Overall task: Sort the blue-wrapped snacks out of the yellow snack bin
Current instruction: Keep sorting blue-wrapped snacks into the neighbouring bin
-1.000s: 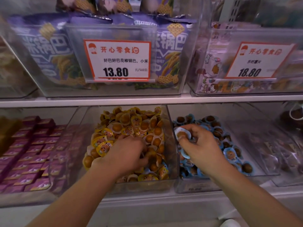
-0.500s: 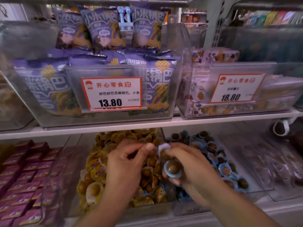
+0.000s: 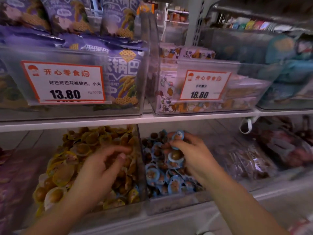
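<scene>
Right hand: over the blue bin, fingers curled round blue snacks, one at the fingertips, one lower by the palm. 
Left hand: over the yellow bin, fingers loosely bent above the yellow snacks, holding nothing visible. 
The two bins sit side by side, touching, on the lower shelf. 
Upper shelf: purple bags far left; price tags 13.80 and 18.80.
</scene>
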`<state>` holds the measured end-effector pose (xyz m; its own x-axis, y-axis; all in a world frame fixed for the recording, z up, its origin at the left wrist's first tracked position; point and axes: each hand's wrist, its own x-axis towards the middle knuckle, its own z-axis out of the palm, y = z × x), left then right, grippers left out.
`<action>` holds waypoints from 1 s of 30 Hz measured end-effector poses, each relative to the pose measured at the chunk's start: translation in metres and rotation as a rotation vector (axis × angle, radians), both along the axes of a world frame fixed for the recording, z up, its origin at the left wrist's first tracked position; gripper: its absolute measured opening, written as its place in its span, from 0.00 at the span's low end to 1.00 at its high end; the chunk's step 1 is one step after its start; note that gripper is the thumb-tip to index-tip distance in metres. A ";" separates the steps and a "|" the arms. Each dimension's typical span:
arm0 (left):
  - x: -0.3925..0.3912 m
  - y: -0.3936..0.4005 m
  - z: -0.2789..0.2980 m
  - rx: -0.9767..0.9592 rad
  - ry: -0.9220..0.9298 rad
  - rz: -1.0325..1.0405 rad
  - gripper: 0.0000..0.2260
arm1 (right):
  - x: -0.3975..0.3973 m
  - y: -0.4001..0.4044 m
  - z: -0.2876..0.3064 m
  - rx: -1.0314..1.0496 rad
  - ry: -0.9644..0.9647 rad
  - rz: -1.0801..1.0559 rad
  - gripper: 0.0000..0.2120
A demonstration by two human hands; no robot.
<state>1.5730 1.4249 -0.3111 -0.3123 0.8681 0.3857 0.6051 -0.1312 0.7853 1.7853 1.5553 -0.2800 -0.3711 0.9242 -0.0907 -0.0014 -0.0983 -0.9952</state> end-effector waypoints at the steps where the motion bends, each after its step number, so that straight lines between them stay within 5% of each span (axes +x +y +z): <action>1: -0.009 0.002 -0.003 -0.115 0.049 -0.041 0.09 | 0.008 0.010 -0.002 0.002 -0.030 -0.032 0.07; 4: -0.027 0.001 -0.016 -0.422 0.179 -0.235 0.05 | 0.030 0.035 -0.005 0.150 -0.242 -0.152 0.06; 8: -0.031 0.001 -0.024 -0.580 0.525 -0.421 0.15 | 0.034 0.035 -0.003 0.362 -0.253 -0.316 0.06; 16: -0.048 0.001 -0.020 -0.486 0.868 -0.191 0.08 | -0.026 -0.037 -0.023 0.833 -0.404 0.107 0.08; 22: -0.068 -0.011 -0.017 -0.405 1.067 -0.115 0.12 | -0.042 -0.050 -0.019 1.216 -0.428 0.159 0.09; 30: -0.051 -0.010 -0.022 -0.610 0.717 -0.404 0.21 | -0.070 -0.048 -0.031 1.075 -0.415 0.200 0.11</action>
<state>1.5220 1.4149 -0.3328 0.1774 0.9684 -0.1755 0.9578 -0.1289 0.2568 1.7149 1.5076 -0.3109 -0.6446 0.5273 0.5536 0.2634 0.8329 -0.4867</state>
